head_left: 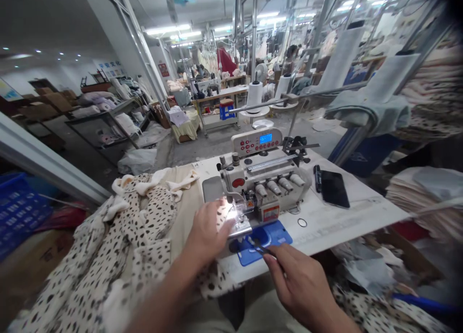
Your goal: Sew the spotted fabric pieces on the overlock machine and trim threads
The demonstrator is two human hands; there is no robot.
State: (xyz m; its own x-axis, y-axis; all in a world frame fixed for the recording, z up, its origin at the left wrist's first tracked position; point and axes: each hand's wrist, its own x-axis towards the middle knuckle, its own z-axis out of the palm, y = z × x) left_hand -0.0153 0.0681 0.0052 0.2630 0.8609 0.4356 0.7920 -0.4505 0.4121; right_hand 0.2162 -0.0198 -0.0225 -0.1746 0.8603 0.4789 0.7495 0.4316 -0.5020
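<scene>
A white overlock sewing machine stands on the table, its lamp lit over the needle area. My left hand is at the machine's left side, thumb and fingers around a bit of cream, dark-spotted fabric by the presser foot. My right hand is closed round a slim dark tool, like tweezers, its tip pointing at the machine's front. Under that tip is a blue cover plate. More spotted fabric hangs at the table's front edge, below my left hand.
A heap of spotted garments spreads over the left side. On the table's right lies a black phone. Thread cones stand behind the machine. Stacked cloth is at the right, and a blue basket at far left.
</scene>
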